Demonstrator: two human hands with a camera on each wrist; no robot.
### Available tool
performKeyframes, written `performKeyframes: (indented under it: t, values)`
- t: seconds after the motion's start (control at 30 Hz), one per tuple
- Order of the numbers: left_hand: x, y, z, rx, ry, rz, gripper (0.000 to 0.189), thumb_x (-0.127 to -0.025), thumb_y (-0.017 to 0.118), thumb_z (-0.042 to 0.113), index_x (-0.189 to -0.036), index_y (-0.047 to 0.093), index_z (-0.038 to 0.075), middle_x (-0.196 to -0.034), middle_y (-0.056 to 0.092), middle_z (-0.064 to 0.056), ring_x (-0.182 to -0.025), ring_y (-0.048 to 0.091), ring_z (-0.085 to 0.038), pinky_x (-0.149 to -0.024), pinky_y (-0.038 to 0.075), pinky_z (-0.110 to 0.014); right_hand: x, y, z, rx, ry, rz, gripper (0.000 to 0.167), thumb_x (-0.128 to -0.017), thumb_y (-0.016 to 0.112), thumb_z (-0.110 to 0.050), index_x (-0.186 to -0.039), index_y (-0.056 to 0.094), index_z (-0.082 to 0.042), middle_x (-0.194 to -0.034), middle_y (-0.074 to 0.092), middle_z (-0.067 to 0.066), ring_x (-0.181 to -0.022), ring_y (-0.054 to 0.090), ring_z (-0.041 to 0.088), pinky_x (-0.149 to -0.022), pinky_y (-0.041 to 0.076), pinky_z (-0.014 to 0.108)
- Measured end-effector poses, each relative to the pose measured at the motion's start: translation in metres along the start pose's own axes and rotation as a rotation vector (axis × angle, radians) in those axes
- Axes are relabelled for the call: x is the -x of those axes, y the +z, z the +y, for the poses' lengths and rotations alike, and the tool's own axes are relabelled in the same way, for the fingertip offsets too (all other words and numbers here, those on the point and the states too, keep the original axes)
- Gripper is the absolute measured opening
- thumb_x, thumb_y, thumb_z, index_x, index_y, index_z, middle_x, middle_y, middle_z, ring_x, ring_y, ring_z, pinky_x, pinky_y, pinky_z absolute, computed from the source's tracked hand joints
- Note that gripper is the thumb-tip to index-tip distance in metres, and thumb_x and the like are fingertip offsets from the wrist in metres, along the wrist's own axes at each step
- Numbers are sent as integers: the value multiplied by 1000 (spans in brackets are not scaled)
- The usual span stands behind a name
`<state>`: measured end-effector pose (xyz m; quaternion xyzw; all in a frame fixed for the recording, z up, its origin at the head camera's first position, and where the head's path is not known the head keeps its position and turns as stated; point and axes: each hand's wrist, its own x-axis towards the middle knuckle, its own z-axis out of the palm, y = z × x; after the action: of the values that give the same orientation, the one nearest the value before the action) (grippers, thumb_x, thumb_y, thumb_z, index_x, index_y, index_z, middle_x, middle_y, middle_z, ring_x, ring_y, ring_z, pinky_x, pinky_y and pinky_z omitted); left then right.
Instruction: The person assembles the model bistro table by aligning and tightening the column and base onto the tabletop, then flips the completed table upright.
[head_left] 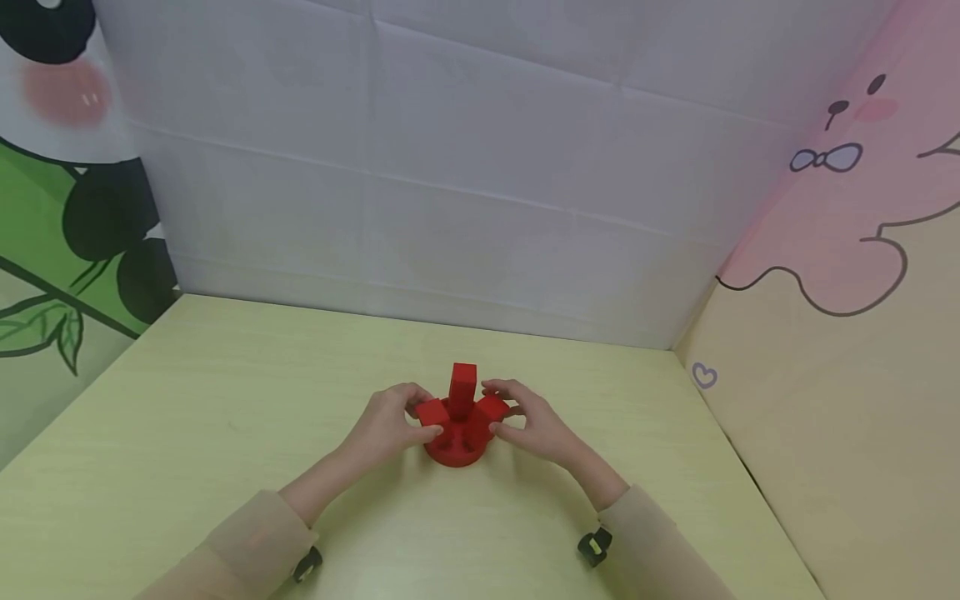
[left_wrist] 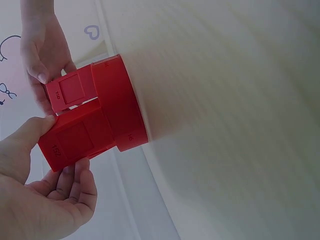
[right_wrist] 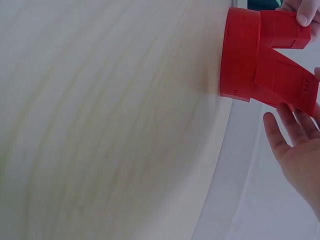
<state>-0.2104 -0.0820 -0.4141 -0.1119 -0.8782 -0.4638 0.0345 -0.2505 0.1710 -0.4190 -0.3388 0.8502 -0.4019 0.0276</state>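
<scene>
A red round base (head_left: 456,457) stands on the table with red rectangular blocks rising from it. My left hand (head_left: 390,421) pinches the left block (head_left: 432,412), thumb on its near side and fingers on the far side; "152" is marked on this block in the left wrist view. At the right block (head_left: 492,408), my right hand (head_left: 536,425) grips between thumb and fingers. That block reads "147" in the right wrist view and leans outward from the base. Between them a taller block (head_left: 463,387) stands upright at the back, touched by neither hand.
The pale wood-patterned table (head_left: 262,400) meets a creased white backdrop (head_left: 480,183) behind. Side panels carry a panda drawing (head_left: 105,208) at left and a pink cartoon animal (head_left: 862,217) at right. Dark wrist devices (head_left: 595,547) hang under the sleeves.
</scene>
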Motion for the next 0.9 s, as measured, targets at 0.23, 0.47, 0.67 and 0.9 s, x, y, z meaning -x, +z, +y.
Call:
performKeyframes:
  t: [0.23,0.47,0.67,0.9]
  values:
    - [0,0,-1,0,11,2,32,-72,81,14,-100,66,9,-85,62,3,-84,59,-23,-65,47,-28,2,1,0,6,11,30,48,-86,66,-12,-130,49,-9,-126,56,12,-112,55,19,-85,52,29]
    - [0,0,0,-6,3,-2,32,-72,81,14,-100,65,8,-86,62,3,-84,58,-23,-64,48,-27,5,3,0,16,42,99,46,-83,72,-17,-124,54,-12,-115,60,2,-103,57,16,-83,53,28]
    - [0,0,0,-9,9,-1,32,-72,81,14,-99,65,8,-85,62,3,-83,59,-22,-64,48,-27,4,7,1,18,67,130,46,-80,76,-22,-120,56,-13,-103,59,-4,-92,58,12,-80,53,27]
    - [0,1,1,-19,17,3,32,-72,81,15,-100,66,9,-86,63,3,-83,59,-22,-64,48,-27,3,11,-4,7,123,129,47,-78,77,-24,-118,57,-12,-94,58,-3,-88,58,13,-76,53,26]
